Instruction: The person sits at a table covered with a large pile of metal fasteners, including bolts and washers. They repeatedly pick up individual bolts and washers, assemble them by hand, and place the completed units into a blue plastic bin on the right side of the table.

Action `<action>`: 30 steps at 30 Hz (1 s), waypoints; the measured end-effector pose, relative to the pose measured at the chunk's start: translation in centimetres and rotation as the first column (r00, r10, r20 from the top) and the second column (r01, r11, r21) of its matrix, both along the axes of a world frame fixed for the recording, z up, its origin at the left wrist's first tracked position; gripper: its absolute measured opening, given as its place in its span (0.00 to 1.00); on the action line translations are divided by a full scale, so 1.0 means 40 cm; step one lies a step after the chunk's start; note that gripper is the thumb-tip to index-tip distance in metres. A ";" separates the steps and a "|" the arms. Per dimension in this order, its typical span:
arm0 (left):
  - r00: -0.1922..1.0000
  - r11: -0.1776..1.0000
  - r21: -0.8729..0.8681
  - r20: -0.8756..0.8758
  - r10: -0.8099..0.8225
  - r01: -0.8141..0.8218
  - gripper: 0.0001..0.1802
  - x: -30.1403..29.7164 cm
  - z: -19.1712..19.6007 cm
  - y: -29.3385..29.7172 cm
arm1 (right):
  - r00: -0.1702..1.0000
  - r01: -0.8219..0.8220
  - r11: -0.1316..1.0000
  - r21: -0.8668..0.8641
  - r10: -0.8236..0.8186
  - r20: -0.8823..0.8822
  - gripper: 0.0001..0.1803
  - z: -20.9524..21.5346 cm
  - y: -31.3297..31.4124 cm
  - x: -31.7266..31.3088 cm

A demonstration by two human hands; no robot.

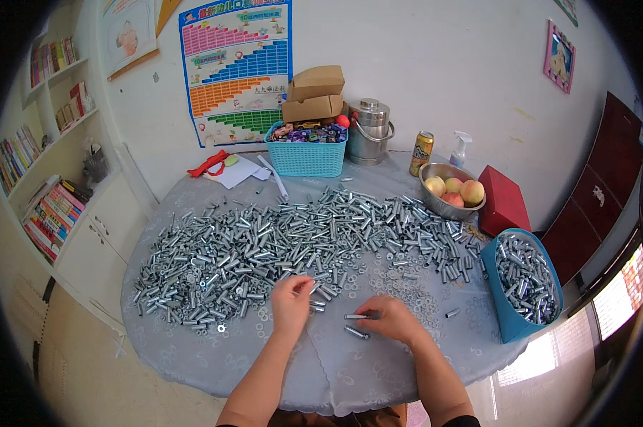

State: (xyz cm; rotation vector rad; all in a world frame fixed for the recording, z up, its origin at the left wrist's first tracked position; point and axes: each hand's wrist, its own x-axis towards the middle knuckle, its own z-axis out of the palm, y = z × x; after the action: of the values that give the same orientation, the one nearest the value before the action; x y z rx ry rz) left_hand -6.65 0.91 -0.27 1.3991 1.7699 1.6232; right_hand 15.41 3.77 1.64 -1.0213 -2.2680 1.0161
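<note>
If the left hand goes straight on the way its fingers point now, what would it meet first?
Most likely the left hand would first meet the heap of metal tubes just ahead of it, though this view leaves the hand's height unclear.

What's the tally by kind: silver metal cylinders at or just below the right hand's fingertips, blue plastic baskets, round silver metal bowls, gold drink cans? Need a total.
Silver metal cylinders at or just below the right hand's fingertips: 2
Blue plastic baskets: 2
Round silver metal bowl: 1
Gold drink can: 1
Total: 6
</note>
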 end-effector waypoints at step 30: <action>0.903 0.999 0.054 -0.429 0.028 -0.006 0.13 -0.012 -0.038 0.041 | 0.937 0.336 0.930 0.151 -0.346 0.043 0.12 -0.007 0.186 -0.037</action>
State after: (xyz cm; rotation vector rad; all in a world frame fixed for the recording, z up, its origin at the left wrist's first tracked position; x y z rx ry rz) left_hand -7.13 2.56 -1.78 1.8871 1.9851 1.4548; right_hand 13.95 11.22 1.34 -1.3468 -2.0802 0.6729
